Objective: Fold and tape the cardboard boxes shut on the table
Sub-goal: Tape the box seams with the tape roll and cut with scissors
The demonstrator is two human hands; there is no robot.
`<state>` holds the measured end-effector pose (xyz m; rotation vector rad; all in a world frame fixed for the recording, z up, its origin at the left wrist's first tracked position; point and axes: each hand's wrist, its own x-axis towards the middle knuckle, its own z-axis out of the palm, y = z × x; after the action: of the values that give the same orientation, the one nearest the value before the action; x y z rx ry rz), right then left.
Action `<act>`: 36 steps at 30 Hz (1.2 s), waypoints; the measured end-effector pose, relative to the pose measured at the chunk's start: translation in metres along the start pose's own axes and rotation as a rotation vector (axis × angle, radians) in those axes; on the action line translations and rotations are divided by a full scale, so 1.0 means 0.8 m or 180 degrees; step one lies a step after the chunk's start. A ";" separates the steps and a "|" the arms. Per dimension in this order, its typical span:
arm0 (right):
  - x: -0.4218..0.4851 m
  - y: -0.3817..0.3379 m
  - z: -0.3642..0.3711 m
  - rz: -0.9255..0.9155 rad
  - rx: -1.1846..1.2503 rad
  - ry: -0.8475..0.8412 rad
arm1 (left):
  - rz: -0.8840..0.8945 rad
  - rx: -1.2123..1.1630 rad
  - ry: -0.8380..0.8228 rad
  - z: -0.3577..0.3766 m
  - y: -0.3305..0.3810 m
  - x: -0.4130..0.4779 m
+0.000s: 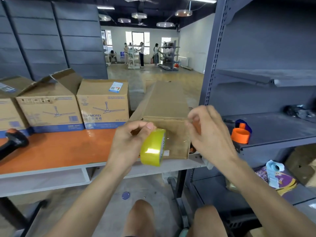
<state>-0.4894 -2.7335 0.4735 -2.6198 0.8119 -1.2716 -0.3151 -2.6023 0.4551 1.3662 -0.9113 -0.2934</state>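
Observation:
A long plain cardboard box (166, 100) lies on the orange table (68, 147), its near end facing me at the table's right front corner. My left hand (131, 139) grips a roll of yellow tape (153, 147) in front of that end. My right hand (207, 132) pinches the free end of a clear strip pulled from the roll, at the box's upper right corner. The strip stretches across the box's end face. Three printed fan boxes stand at the back left: one closed (104, 103), one with raised flaps (49, 103), one cut off by the frame (8, 106).
A black and orange tool (12, 142) lies at the table's left edge. Grey metal shelving (266, 127) stands close on the right, holding an orange and blue tape dispenser (241, 132). Lower shelves hold paper items (277, 175). My knees are under the table edge. People stand far off.

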 end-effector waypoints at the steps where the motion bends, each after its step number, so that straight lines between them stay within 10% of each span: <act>1: -0.009 -0.016 -0.001 -0.0019 0.0213 -0.0060 | 0.0016 -0.0082 0.0057 0.000 0.003 0.000; 6: -0.031 -0.072 0.019 0.0563 0.1570 -0.1054 | 0.0323 -0.0012 0.0140 0.003 0.017 -0.004; 21: -0.033 -0.112 0.052 0.1719 0.3503 -0.0453 | 0.0450 -0.0268 -0.0237 -0.024 0.057 0.033; 36: -0.035 -0.103 0.088 0.1275 0.2586 -0.0175 | 0.0087 -0.0273 -0.0255 -0.028 0.025 0.099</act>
<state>-0.4162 -2.6573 0.4359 -1.7403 0.5902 -1.0929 -0.2552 -2.6348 0.5058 1.2696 -0.9723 -0.3643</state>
